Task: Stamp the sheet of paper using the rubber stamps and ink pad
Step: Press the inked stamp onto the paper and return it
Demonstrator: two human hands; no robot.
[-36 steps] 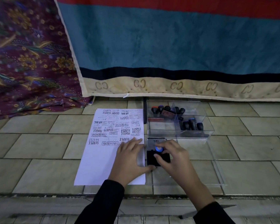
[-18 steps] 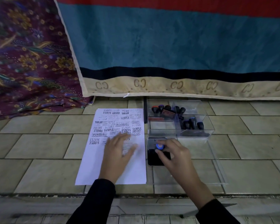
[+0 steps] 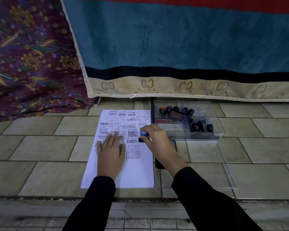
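A white sheet of paper lies on the tiled floor, its far half covered with black stamp prints. My left hand rests flat on the sheet with fingers spread. My right hand grips a rubber stamp with a blue knob, its black base down on the sheet's right side near a "SAMPLE" print. The black ink pad sits just right of the paper, mostly hidden under my right wrist.
A clear plastic box with compartments holds several more stamps to the right of the paper. Its clear lid lies on the tiles in front. A teal blanket and patterned cloth hang behind.
My right hand carried the blue-knobbed stamp from the ink pad leftward onto the paper. My left hand slid from the pad's edge to the middle of the sheet.
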